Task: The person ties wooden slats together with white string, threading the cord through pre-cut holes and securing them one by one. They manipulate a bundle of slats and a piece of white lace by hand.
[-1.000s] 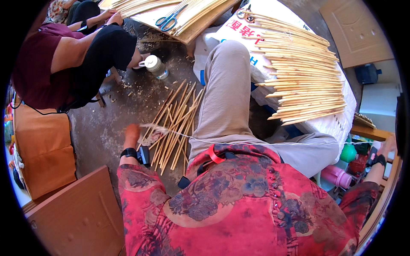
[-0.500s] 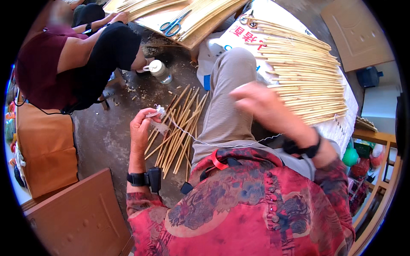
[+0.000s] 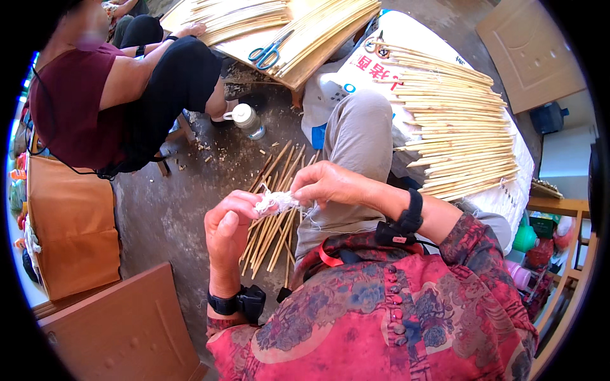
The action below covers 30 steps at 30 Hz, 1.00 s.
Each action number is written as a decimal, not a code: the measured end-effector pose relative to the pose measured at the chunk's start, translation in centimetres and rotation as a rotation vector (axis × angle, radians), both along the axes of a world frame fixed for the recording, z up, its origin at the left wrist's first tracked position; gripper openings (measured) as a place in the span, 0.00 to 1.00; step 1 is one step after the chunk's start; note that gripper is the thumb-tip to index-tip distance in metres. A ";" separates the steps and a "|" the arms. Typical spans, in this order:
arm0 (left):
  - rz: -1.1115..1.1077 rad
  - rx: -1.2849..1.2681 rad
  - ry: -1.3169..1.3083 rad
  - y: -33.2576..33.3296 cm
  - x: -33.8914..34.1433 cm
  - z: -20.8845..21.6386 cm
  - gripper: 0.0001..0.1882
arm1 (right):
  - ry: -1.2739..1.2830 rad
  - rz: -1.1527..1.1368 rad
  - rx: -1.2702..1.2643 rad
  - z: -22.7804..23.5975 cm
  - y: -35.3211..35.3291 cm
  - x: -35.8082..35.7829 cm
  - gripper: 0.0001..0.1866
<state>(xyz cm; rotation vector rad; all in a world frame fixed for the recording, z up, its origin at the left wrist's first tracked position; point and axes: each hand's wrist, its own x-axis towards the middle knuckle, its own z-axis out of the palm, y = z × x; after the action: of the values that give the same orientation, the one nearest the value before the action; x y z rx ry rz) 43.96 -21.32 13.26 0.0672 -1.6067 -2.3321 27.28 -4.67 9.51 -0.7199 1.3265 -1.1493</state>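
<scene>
The left hand (image 3: 227,221) has its grip closed on a fluffy bunch of white string (image 3: 276,202), and the right hand (image 3: 329,183) pinches the other end with its grip nearly shut. The bunch is up between the two hands, in front of the red flowery shirt (image 3: 356,330). It hides part of a messy pile of thin sticks (image 3: 264,244) on the grey floor (image 3: 152,216). A leg in grey trousers (image 3: 362,127) is in the way between that pile and a neat row of sticks (image 3: 464,127), which lies on a white sack (image 3: 323,92). Black scissors (image 3: 375,43) are at the far end of the row. Past the knee is a wooden desk (image 3: 297,77) with more sticks and blue-handled scissors (image 3: 267,56) on it. On the left sits a person in a dark red top (image 3: 76,101), with one hand by the sticks on the desk. A clear bottle with a white lid (image 3: 248,122) stands on the floor near that person's foot, with wood bits (image 3: 203,147) around. A brown door panel (image 3: 121,324) fills the near left corner, and a blue water jug (image 3: 548,118) is far off to the right.
</scene>
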 end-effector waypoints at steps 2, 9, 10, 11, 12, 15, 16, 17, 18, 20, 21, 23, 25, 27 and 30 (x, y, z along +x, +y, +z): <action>-0.005 0.057 -0.040 -0.6 0.3 -0.5 0.17 | -0.118 -0.194 -0.037 1.0 0.9 -0.4 0.07; -0.128 -0.280 -0.477 -0.6 0.3 1.0 0.14 | 0.161 -0.391 -0.170 5.0 2.6 -2.7 0.07; -0.214 -0.389 -0.545 -0.3 -0.2 1.2 0.15 | 0.247 -0.385 -0.216 5.2 2.5 -2.3 0.06; -0.292 -0.504 -0.601 -0.6 -0.6 0.0 0.15 | 0.332 -0.379 -0.262 5.5 2.3 -2.1 0.06; -0.242 -0.589 -0.515 -0.4 -0.9 -0.7 0.15 | 0.409 -0.371 -0.311 5.7 2.1 -1.6 0.06; -0.166 -0.592 -0.338 0.8 -2.8 -1.3 0.15 | 0.567 -0.327 -0.293 6.2 1.7 -0.7 0.05; -0.136 -0.451 -0.310 1.5 -3.5 -0.9 0.14 | 0.629 -0.312 -0.319 6.0 1.6 -0.5 0.05; -0.129 -0.294 -0.355 2.3 -4.2 -1.1 0.13 | 0.670 -0.290 -0.314 5.8 1.5 -0.4 0.04; -0.122 -0.140 -0.394 2.7 -4.7 -1.2 0.12 | 0.688 -0.292 -0.319 5.6 1.5 -0.3 0.04; -0.120 -0.086 -0.357 2.5 -5.3 -1.8 0.11 | 0.724 -0.297 -0.328 5.2 1.5 -0.2 0.04; -0.122 -0.059 -0.342 2.5 -5.4 -2.2 0.11 | 0.664 -0.323 -0.285 5.4 1.6 -0.1 0.05; -0.037 -0.034 -0.328 2.5 -5.3 -2.8 0.10 | 0.542 -0.373 -0.199 5.9 1.7 -0.1 0.06; 0.054 0.055 -0.279 3.0 -5.4 -2.8 0.10 | 0.452 -0.388 -0.198 5.8 1.8 -0.5 0.07; 0.058 0.080 -0.276 2.9 -5.2 -3.2 0.09 | 0.370 -0.424 -0.173 5.7 1.8 -0.8 0.08; 0.075 0.104 -0.253 3.0 -5.4 -3.0 0.10 | 0.350 -0.453 -0.124 5.8 1.6 -1.1 0.08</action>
<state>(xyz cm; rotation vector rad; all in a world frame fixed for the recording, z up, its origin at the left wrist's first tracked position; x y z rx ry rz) 38.57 -18.28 10.28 0.4536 -1.5608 -2.4253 26.21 -3.03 15.35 -0.7545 1.7860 -1.5236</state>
